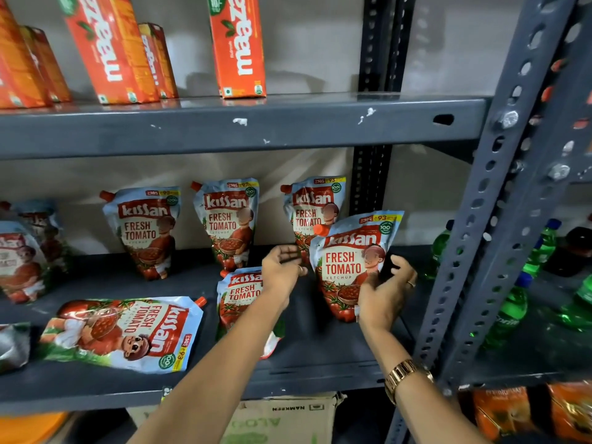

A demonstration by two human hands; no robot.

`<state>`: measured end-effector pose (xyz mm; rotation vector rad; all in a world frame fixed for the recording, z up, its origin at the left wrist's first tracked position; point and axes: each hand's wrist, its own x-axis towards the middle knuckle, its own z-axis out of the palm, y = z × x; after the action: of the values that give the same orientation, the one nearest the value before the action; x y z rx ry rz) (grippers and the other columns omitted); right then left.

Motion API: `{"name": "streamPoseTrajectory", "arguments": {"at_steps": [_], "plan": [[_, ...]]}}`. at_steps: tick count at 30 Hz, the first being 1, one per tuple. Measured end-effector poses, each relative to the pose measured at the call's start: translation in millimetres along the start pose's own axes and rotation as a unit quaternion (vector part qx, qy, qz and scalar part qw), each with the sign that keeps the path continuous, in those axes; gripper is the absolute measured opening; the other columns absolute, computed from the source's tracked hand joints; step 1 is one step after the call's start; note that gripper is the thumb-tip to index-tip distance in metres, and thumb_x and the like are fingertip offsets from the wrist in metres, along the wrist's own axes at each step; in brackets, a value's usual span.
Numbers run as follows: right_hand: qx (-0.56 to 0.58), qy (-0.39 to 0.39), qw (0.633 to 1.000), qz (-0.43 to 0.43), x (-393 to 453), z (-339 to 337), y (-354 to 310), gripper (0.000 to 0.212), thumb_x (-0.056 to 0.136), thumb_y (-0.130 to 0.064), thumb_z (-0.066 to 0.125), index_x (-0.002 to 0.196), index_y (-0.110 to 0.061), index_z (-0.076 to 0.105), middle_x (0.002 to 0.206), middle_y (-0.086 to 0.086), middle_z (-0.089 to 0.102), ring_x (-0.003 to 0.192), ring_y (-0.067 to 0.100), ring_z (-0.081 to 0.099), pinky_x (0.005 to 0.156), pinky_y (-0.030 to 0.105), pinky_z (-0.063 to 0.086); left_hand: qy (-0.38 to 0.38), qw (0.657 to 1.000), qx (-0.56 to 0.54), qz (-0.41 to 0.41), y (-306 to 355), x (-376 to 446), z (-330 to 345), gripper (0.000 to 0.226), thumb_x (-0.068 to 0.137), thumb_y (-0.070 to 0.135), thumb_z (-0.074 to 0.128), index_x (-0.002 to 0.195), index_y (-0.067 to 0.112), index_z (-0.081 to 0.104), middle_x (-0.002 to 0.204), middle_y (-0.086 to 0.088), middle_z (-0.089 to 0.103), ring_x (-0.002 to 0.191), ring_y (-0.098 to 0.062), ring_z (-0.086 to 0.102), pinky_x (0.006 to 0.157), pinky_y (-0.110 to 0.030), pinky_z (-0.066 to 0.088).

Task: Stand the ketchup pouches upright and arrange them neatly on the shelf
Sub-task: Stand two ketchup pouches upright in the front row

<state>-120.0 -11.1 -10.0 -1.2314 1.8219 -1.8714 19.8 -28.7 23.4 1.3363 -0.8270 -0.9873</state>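
Three upright Kissan ketchup pouches line the back of the grey shelf (323, 360): one (144, 232), another (229, 219), and a third (306, 203). In front of the third stands a pouch (347, 267) that my right hand (384, 296) grips at its lower right side. My left hand (282, 270) hovers with spread fingers just beside that pouch's left edge. Another pouch (238, 296) is partly hidden behind my left forearm. One pouch (128, 331) lies flat on its back at the front left. More pouches (19, 261) stand at the far left, blurred.
Orange juice cartons (238, 49) stand on the shelf above. The perforated rack post (499, 193) rises right beside my right hand. Green soda bottles (509, 309) fill the neighbouring rack. A cardboard box (282, 418) sits below the shelf.
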Motion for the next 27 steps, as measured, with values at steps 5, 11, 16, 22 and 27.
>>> {"name": "streamPoseTrajectory", "arguments": {"at_steps": [5,11,16,22,27], "plan": [[-0.03,-0.094,0.995,-0.032,-20,11,-10,0.037,0.081,0.0,0.056,0.117,0.001,0.048,0.134,0.022,0.044,0.122,0.037,0.044,0.096,0.048,0.047,0.068,0.997,0.047,0.003,-3,23,-44,0.04,0.074,-0.024,0.052,0.11,-0.008,0.058,0.095,-0.012,0.058,0.08,-0.02,0.058,0.053,-0.016,0.05],[-0.033,-0.142,0.985,-0.09,-48,28,-18,0.022,0.078,0.003,0.057,0.098,-0.004,0.055,0.106,0.013,0.058,0.102,0.03,0.053,0.078,0.022,0.035,0.147,0.984,0.095,-0.04,-15,34,-93,0.033,0.075,-0.017,0.057,0.105,-0.005,0.063,0.095,-0.015,0.064,0.085,-0.021,0.056,0.077,-0.031,0.052],[-0.021,-0.215,0.972,-0.089,-65,39,-14,0.022,0.079,0.005,0.056,0.097,-0.008,0.059,0.091,0.004,0.057,0.083,0.022,0.054,0.079,0.039,0.049,0.158,0.976,0.117,-0.095,-33,31,-111,0.033,0.07,-0.01,0.063,0.099,0.005,0.064,0.106,-0.016,0.068,0.095,-0.031,0.066,0.085,-0.035,0.055],[-0.081,-0.343,0.935,0.03,-79,67,-6,0.022,0.083,-0.005,0.058,0.104,-0.008,0.062,0.102,0.014,0.068,0.098,0.028,0.062,0.082,0.031,0.047,0.137,0.972,0.143,-0.125,-41,24,-128,0.038,0.071,-0.005,0.066,0.108,-0.006,0.062,0.114,-0.022,0.066,0.106,-0.036,0.062,0.09,-0.037,0.053],[-0.081,-0.376,0.912,0.143,-83,84,-9,0.026,0.09,-0.017,0.052,0.11,-0.003,0.061,0.114,0.017,0.065,0.107,0.031,0.058,0.088,0.034,0.045,0.09,0.967,0.115,-0.209,-33,17,-140,0.044,0.072,-0.009,0.064,0.114,-0.005,0.051,0.105,-0.017,0.062,0.102,-0.033,0.057,0.077,-0.034,0.041]]}}
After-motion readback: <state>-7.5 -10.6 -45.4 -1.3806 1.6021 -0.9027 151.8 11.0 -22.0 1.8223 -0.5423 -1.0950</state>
